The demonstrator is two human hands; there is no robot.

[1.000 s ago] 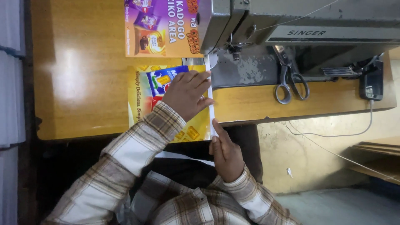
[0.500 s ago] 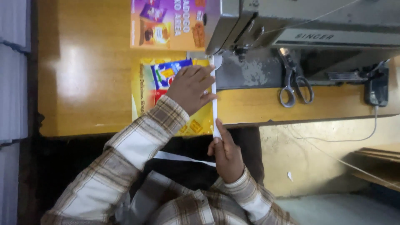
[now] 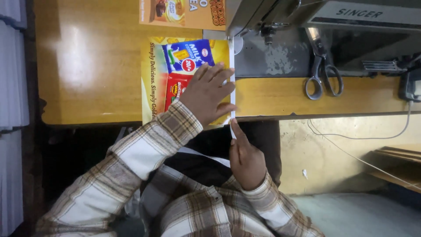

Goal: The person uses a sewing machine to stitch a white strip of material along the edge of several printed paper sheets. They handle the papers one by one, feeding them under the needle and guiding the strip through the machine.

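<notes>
A yellow printed sheet [image 3: 153,79] with blue and red pack pictures lies on the wooden table [image 3: 87,66], its far end under the sewing machine head [image 3: 272,13]. My left hand [image 3: 206,94] rests flat on the sheet with fingers spread, pressing it down. A narrow white strip [image 3: 232,66] runs along the sheet's right edge toward the needle area. My right hand [image 3: 245,158] is at the table's near edge, with its fingers pinching the strip's lower end.
Scissors [image 3: 322,70] lie on the machine bed to the right. A second, orange printed sheet [image 3: 184,13] lies beyond the machine head. A thin cable [image 3: 351,136] hangs off the table's right side. Pale stacked material [image 3: 13,87] stands at the far left.
The whole scene has slid upward in the view. My left hand stays flat on the sheet. My right hand has come up closer to the table edge along the strip.
</notes>
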